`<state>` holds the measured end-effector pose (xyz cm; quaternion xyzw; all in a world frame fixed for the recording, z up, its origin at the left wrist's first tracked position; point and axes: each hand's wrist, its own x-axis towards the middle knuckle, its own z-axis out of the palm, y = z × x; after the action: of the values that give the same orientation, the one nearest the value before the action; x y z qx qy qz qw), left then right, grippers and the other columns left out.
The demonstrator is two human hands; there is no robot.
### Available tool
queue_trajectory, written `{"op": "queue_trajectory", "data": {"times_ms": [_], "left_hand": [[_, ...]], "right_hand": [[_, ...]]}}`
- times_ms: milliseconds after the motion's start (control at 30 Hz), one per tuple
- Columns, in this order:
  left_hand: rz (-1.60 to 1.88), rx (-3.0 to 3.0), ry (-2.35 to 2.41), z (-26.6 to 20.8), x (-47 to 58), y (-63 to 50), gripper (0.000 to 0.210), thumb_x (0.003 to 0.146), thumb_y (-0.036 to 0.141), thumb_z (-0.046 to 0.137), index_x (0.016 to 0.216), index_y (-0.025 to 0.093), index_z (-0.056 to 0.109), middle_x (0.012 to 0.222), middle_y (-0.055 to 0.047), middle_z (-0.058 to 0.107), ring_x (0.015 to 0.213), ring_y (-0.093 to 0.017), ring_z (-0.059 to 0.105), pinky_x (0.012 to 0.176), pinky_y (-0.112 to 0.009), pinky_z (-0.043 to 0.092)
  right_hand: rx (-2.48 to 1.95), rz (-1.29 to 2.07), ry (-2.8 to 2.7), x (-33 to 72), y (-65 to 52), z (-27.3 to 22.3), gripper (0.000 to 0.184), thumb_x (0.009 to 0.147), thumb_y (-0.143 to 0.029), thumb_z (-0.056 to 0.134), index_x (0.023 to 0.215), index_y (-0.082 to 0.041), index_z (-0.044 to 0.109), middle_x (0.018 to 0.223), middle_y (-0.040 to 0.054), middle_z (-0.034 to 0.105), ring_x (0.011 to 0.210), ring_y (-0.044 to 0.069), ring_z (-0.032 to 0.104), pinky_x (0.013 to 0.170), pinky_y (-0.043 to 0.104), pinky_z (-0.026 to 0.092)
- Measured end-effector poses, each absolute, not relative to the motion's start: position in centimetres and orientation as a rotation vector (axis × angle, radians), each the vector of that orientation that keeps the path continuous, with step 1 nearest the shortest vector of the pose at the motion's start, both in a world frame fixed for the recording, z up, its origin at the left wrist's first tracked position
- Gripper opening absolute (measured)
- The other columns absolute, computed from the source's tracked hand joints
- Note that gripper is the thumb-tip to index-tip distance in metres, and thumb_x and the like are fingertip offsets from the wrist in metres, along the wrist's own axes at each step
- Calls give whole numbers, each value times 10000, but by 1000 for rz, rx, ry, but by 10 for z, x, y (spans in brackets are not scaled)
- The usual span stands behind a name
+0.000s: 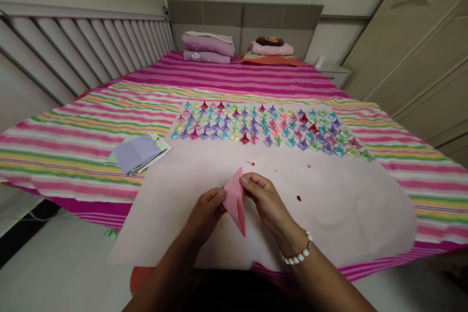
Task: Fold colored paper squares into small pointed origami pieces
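A pink sheet of origami paper (233, 200), folded into a triangular shape with layered edges, is held upright between my two hands. My left hand (207, 208) pinches its left corner between thumb and fingers. On the other side, my right hand (263, 199) grips the right edge near the top, with a white beaded bracelet (298, 256) on the wrist. Beneath them lies a large pale pink paper sheet (175, 204). Beyond my hands, rows of small folded paper pieces (252, 124) in many colours stand across the sheet's far part.
To the left, a stack of square coloured papers (135, 153) overlaps the sheet's edge on the striped bedspread (69, 146). Small red paper scraps (299, 198) lie on the sheet. Folded bedding (208, 48) sits by the headboard (204, 14). A slatted rail (91, 48) runs along the left.
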<state>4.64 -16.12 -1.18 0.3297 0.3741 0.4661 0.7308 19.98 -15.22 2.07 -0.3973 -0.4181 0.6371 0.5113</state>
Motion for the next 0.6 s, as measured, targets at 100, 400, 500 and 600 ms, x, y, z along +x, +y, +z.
{"op": "queue_trajectory", "data": {"times_ms": [100, 400, 500, 600], "left_hand": [[1025, 721, 819, -14, 46, -161, 333, 723, 430, 703, 628, 146, 559, 598, 7, 533, 567, -89, 438, 570, -222, 364], [1069, 741, 889, -19, 45, -159, 341, 712, 404, 715, 585, 156, 519, 504, 62, 412, 506, -68, 362, 535, -209, 326], [1076, 765, 926, -14, 47, -159, 353, 708, 415, 713, 578, 157, 511, 467, 74, 395, 476, -61, 345, 517, -204, 326], [1088, 829, 1027, -11, 49, -158, 296, 697, 405, 718, 656, 147, 579, 495, 62, 458, 479, -67, 392, 514, -208, 355]], "right_hand": [[-958, 1543, -986, 200, -152, 21, 168, 755, -343, 678, 708, -185, 651, 599, -19, 578, 567, 115, 499, 604, 249, 407], [-948, 1545, -1059, 197, -150, 19, 111, 653, -249, 687, 744, -190, 663, 685, -5, 650, 636, 144, 566, 633, 262, 442], [-951, 1533, -1131, 193, -151, 14, 67, 645, -206, 627, 710, -192, 627, 660, -18, 619, 598, 138, 539, 573, 250, 417], [-1032, 1406, -1244, 190, -151, 7, 39, 640, -176, 553, 665, -199, 573, 598, -37, 545, 542, 125, 472, 507, 237, 367]]}}
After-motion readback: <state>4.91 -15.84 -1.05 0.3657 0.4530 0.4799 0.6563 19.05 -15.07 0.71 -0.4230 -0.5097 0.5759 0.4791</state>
